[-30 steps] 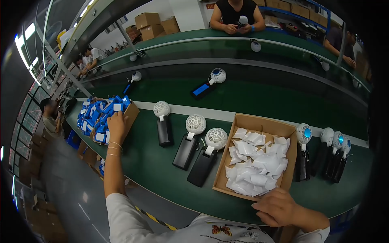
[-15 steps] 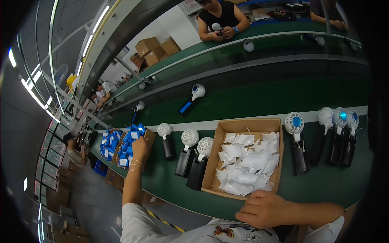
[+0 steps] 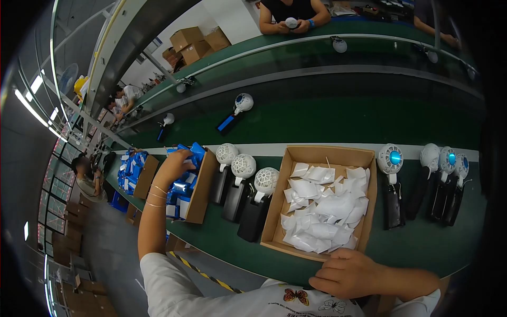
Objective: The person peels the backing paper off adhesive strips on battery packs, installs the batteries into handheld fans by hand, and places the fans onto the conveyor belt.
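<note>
My left hand [image 3: 176, 165] reaches into a cardboard box [image 3: 198, 198] of blue-wrapped battery packs [image 3: 182, 188]. Its fingers curl among the packs, and their tips are partly hidden. Close by on the right stand handheld fans with white, round grilled heads [image 3: 243, 166] and dark handles. My right hand [image 3: 346, 273] rests at the bench's front edge, fingers curled in, with nothing visible in it. Just beyond it lies an open cardboard tray [image 3: 372, 203] holding white paper-like packets [image 3: 322, 211].
Another box of blue packs [image 3: 132, 171] sits to the left. More fans [image 3: 391, 158] stand on the right, some lit blue. Two fans lie on the green belt [image 3: 338, 113], one with a blue pack in its handle [image 3: 226, 124]. Across the line, a person's hands [image 3: 293, 26] hold a fan.
The battery box has shifted right, away from the other box and against the nearest fan, which is now closer to its neighbours. My left hand moved farther into it. My right hand stayed nearly still.
</note>
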{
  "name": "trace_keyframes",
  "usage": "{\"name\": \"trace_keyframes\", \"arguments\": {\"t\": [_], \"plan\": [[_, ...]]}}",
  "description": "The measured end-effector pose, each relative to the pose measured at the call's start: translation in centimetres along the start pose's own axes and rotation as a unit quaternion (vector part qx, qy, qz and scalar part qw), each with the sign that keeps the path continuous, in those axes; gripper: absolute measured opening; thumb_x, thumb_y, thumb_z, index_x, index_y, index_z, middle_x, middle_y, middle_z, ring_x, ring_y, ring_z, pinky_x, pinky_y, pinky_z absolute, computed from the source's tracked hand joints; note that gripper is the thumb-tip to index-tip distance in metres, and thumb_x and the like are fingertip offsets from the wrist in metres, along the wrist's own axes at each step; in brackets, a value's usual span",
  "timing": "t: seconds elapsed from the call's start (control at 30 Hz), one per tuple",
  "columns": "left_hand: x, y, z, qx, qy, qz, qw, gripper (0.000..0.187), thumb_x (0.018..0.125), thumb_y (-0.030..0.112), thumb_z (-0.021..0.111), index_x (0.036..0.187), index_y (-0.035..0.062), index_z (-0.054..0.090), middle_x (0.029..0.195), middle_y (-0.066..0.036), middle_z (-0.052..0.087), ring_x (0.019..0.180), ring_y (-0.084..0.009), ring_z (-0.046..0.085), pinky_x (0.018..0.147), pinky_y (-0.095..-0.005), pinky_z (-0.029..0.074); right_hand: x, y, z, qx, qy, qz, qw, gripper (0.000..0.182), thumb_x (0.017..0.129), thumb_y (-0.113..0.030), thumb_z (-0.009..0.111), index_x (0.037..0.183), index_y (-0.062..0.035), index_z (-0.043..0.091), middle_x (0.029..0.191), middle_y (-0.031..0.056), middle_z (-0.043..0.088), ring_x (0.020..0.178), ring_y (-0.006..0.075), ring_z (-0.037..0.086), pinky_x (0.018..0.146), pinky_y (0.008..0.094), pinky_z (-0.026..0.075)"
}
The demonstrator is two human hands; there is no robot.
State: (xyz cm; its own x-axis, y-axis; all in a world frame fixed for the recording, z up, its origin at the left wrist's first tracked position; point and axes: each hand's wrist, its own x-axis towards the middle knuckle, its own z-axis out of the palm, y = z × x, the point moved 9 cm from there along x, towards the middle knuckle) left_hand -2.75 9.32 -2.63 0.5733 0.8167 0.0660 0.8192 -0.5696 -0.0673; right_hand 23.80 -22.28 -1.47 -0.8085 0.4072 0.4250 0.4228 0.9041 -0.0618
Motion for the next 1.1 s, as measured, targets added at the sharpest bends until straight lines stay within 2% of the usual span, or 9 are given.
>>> {"name": "trace_keyframes", "arguments": {"t": [0.13, 0.2, 0.23, 0.3, 0.43, 0.8, 0.87, 1.0, 1.1], "plan": [[-0.7, 3.5, -2.2, 0.186, 0.073, -0.005, 0.98, 0.021, 0.074, 0.014, 0.064, 0.084, 0.0049, 0.048, 0.073, -0.011, 0.061, 0.069, -0.0292, 0.059, 0.069, -0.0375, 0.046, -2.4, 2.0, 1.6, 0.225, 0.111, 0.093, 0.963, 0.018, 0.068, -0.011, 0.066, 0.087, -0.01, 0.064, 0.076, 0.0007, 0.06, 0.07, 0.0131, 0.058, 0.065, 0.0254, 0.044], [-1.5, 3.4, -4.4, -0.113, 0.164, -0.123, 0.972, 0.016, 0.079, 0.013, 0.06, 0.082, 0.007, 0.045, 0.071, -0.011, 0.059, 0.056, -0.0234, 0.057, 0.054, -0.032, 0.047, -2.4, 3.1, 0.7, 0.246, 0.111, 0.133, 0.954, 0.018, 0.069, -0.009, 0.065, 0.087, -0.0083, 0.062, 0.079, 0.0019, 0.059, 0.07, 0.0152, 0.057, 0.064, 0.0263, 0.044], [-1.6, 5.2, -4.9, -0.381, 0.271, -0.043, 0.883, 0.017, 0.081, 0.011, 0.056, 0.085, 0.0089, 0.04, 0.069, -0.009, 0.057, 0.05, -0.0166, 0.053, 0.045, -0.0259, 0.043, -2.3, 4.1, 0.2, 0.271, 0.119, 0.163, 0.941, 0.018, 0.069, -0.007, 0.065, 0.087, -0.0066, 0.06, 0.081, 0.003, 0.058, 0.07, 0.0174, 0.056, 0.062, 0.0272, 0.044], [-1.1, 12.2, -4.3, -0.709, 0.177, -0.002, 0.683, 0.02, 0.085, 0.02, 0.055, 0.09, 0.0101, 0.038, 0.07, -0.008, 0.056, 0.051, -0.0116, 0.051, 0.045, -0.0232, 0.042, -1.3, 5.5, -1.0, 0.236, 0.15, 0.182, 0.943, 0.019, 0.068, -0.007, 0.067, 0.086, -0.0063, 0.06, 0.08, 0.0037, 0.058, 0.068, 0.0181, 0.056, 0.06, 0.0282, 0.044], [-0.8, 27.5, 0.5, -0.886, -0.177, -0.008, 0.428, 0.042, 0.091, 0.049, 0.033, 0.102, 0.0087, 0.039, 0.071, -0.009, 0.055, 0.052, -0.0118, 0.049, 0.049, -0.025, 0.042, -0.3, 8.1, -4.0, 0.133, 0.242, 0.239, 0.931, 0.021, 0.065, -0.008, 0.072, 0.083, -0.0068, 0.063, 0.076, 0.0051, 0.058, 0.064, 0.0184, 0.055, 0.054, 0.0276, 0.041], [-1.2, 32.8, 0.8, -0.791, -0.18, 0.098, 0.576, 0.044, 0.096, 0.039, 0.023, 0.11, 0.0021, 0.041, 0.076, -0.009, 0.052, 0.065, -0.0117, 0.051, 0.062, -0.0231, 0.044, -1.4, 8.0, -4.8, -0.055, 0.325, 0.204, 0.922, 0.02, 0.057, -0.004, 0.071, 0.075, -0.0067, 0.063, 0.071, 0.0043, 0.054, 0.058, 0.0171, 0.052, 0.051, 0.028, 0.04], [-0.9, 32.8, 0.4, -0.702, -0.146, 0.159, 0.678, 0.042, 0.096, 0.036, 0.023, 0.108, 0.0005, 0.043, 0.077, -0.008, 0.053, 0.067, -0.0125, 0.053, 0.065, -0.0237, 0.044, -1.4, 7.9, -4.4, -0.059, 0.339, 0.176, 0.922, 0.022, 0.055, -0.001, 0.069, 0.076, -0.0055, 0.061, 0.07, 0.0043, 0.053, 0.058, 0.0171, 0.051, 0.05, 0.0284, 0.04], [0.1, 32.7, 1.1, -0.693, -0.101, 0.154, 0.697, 0.048, 0.096, 0.04, 0.021, 0.102, -0.0013, 0.046, 0.077, -0.01, 0.055, 0.067, -0.0139, 0.055, 0.066, -0.0245, 0.045, -1.6, 8.4, -3.3, -0.067, 0.318, 0.181, 0.928, 0.022, 0.056, 0.0, 0.065, 0.076, -0.0044, 0.058, 0.071, 0.0042, 0.053, 0.059, 0.0178, 0.05, 0.051, 0.028, 0.039], [2.0, 30.5, 1.9, -0.8, -0.12, -0.003, 0.588, 0.056, 0.094, 0.046, 0.019, 0.098, -0.0022, 0.047, 0.077, -0.013, 0.058, 0.07, -0.0183, 0.059, 0.068, -0.0278, 0.049, -0.2, 5.4, -0.6, -0.158, 0.184, 0.079, 0.967, 0.019, 0.059, -0.004, 0.063, 0.076, -0.0044, 0.055, 0.073, 0.003, 0.052, 0.06, 0.0182, 0.05, 0.053, 0.0278, 0.037]]}}
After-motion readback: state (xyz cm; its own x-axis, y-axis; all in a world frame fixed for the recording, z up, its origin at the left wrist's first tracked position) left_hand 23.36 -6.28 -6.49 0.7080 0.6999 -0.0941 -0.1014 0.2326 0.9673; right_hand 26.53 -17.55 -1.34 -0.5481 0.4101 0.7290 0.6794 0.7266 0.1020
